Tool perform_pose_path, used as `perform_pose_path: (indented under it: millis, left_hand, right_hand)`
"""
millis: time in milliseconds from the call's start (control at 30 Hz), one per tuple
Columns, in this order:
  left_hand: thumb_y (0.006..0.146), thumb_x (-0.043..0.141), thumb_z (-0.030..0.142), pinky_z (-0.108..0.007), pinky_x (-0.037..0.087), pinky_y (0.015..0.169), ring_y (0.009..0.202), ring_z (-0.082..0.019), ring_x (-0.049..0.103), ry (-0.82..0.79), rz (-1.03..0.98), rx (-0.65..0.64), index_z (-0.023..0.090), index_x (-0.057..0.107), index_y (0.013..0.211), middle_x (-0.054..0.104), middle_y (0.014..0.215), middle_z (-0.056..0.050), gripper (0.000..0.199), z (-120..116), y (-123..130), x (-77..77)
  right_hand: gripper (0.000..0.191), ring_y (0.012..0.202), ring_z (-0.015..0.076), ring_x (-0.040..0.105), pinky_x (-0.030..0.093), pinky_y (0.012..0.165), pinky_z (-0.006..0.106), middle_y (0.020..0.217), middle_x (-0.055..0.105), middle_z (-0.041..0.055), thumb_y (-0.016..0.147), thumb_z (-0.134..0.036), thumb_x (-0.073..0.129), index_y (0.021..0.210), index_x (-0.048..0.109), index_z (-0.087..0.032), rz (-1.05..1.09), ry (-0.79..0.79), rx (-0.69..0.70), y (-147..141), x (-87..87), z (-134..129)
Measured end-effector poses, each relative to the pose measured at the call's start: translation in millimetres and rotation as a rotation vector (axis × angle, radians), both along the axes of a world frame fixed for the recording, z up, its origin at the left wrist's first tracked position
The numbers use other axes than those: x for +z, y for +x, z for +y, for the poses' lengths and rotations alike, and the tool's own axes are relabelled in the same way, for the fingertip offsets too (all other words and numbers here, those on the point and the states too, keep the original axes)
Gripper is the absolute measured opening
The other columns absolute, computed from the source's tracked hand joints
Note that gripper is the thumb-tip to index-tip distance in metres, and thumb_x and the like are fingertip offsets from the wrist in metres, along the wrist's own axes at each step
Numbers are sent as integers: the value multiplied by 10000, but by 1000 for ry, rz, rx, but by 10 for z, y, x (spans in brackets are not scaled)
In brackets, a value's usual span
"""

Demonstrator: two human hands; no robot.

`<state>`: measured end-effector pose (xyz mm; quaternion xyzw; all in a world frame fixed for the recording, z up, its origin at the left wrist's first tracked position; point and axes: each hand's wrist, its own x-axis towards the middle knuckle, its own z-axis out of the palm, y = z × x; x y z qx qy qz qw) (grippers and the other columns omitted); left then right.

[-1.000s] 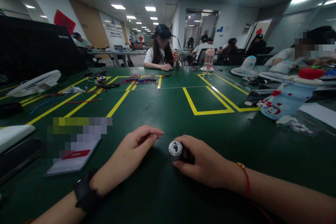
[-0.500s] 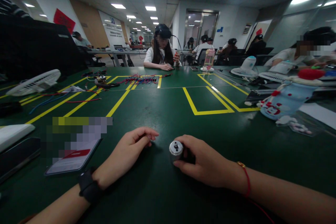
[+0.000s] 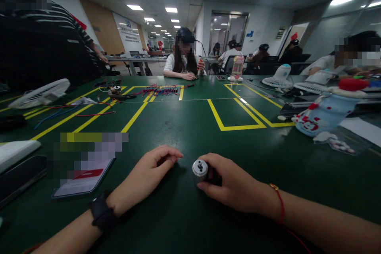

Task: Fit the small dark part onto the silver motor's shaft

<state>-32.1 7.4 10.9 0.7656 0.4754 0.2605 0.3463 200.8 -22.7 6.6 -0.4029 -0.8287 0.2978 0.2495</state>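
A small silver cylindrical motor (image 3: 200,168) stands upright on the green table, its shaft and small holes facing up. My right hand (image 3: 228,178) is wrapped round it from the right, thumb on the near side and fingers behind. Just left of the motor, apart from it, hovers my left hand (image 3: 159,164). Its thumb is drawn in against the fingers, whose tips point at the motor. Whether anything small sits in that pinch is too unclear to make out.
A phone (image 3: 86,182) lies left of my left forearm. Beyond it are tangled wires (image 3: 162,90), a white fan (image 3: 40,93) and yellow tape lines. A blue snowman-like cup (image 3: 326,113) stands at right. Across the table sits a person (image 3: 183,57) at work.
My left hand has shifted slightly right, closer to the motor, and its fingers have straightened a little. My right hand stays on the motor. A person in stripes has come into view at left.
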Motion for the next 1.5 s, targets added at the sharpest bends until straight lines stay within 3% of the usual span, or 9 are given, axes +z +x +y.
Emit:
perform_pose_path:
  millis: [233,467,733,900,1233,1500]
  left_hand:
    - [872,531,211,-315,471,777,871,-180,578,26,54,-161,243,637,1021,622,1001,-13,186,-42,16,37]
    - [949,471,285,-328,434,910,1011,-177,561,68,-71,-177,290,634,1099,613,1069,-3,222,-141,180,183]
    - [912,541,236,-280,451,816,901,-162,573,193,-105,-152,238,696,877,595,959,-8,159,-148,329,206]
    - [921,521,225,-279,438,810,887,-154,570,190,-165,-97,236,669,889,579,939,2,152,-145,287,241]
    - [905,542,234,-309,419,848,938,-176,546,68,42,-194,236,688,847,579,963,-2,157,-42,29,-37]
    - [894,568,261,-319,411,863,971,-184,536,97,138,-218,264,714,860,590,968,1,150,-37,28,-43]
  right_hand:
    - [306,750,163,513,419,654,297,923,587,32,785,-191,645,1077,554,-199,-5,6,7,4,-5,7]
    - [290,739,155,506,415,646,287,903,566,19,785,-193,643,1057,540,-193,3,22,18,2,-9,13]
    - [236,723,145,489,399,643,278,864,539,2,789,-189,633,1003,534,-194,-6,48,23,-11,-13,8]
    - [256,733,149,496,403,653,282,873,553,3,785,-189,638,1018,534,-194,-6,37,24,-4,-25,15]
    - [286,757,159,502,414,668,293,925,574,22,793,-198,641,1063,548,-192,-25,16,22,14,0,-7]
    - [279,756,160,500,413,662,295,912,571,18,794,-206,646,1057,554,-198,-34,7,15,5,-5,10]
